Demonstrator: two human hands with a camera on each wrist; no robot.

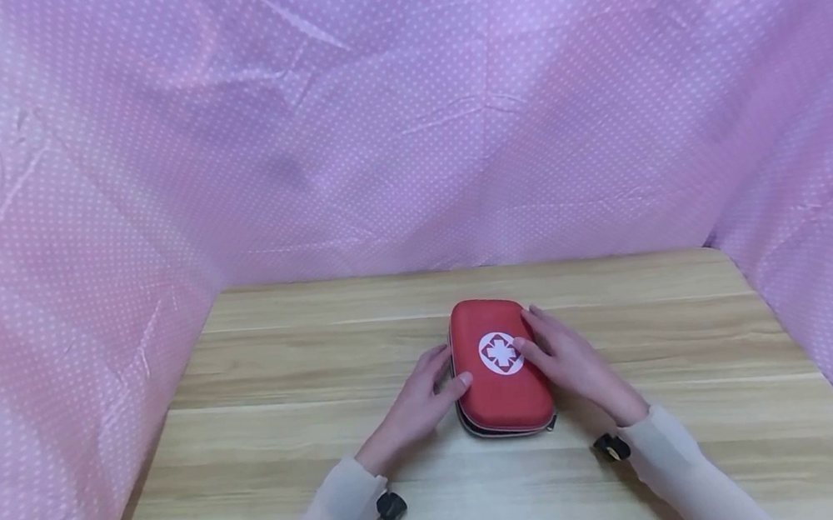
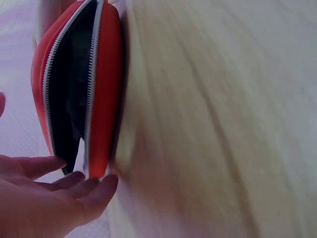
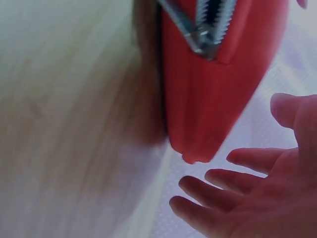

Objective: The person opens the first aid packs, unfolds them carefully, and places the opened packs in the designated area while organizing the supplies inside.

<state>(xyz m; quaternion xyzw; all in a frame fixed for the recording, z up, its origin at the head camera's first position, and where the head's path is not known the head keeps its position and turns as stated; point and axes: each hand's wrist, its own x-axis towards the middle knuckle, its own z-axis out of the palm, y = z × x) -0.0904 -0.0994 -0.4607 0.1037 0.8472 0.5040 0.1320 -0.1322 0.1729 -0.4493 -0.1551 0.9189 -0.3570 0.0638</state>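
A red first-aid case with a white cross emblem lies on the wooden table. Its zipper is undone along the left and near sides, and a gap shows the dark inside. The zipper pull sits at the near right corner. My left hand is at the case's left side, fingertips right at the gap and the lower shell, thumb over the lid's edge. On the other side is my right hand, fingers spread and fairly straight beside the case, with the thumb overlapping the emblem in the head view.
The wooden table spreads out on both sides of the case. Pink dotted cloth hangs behind the table and along its left and right sides. A small black device is strapped at the left wrist, another at the right.
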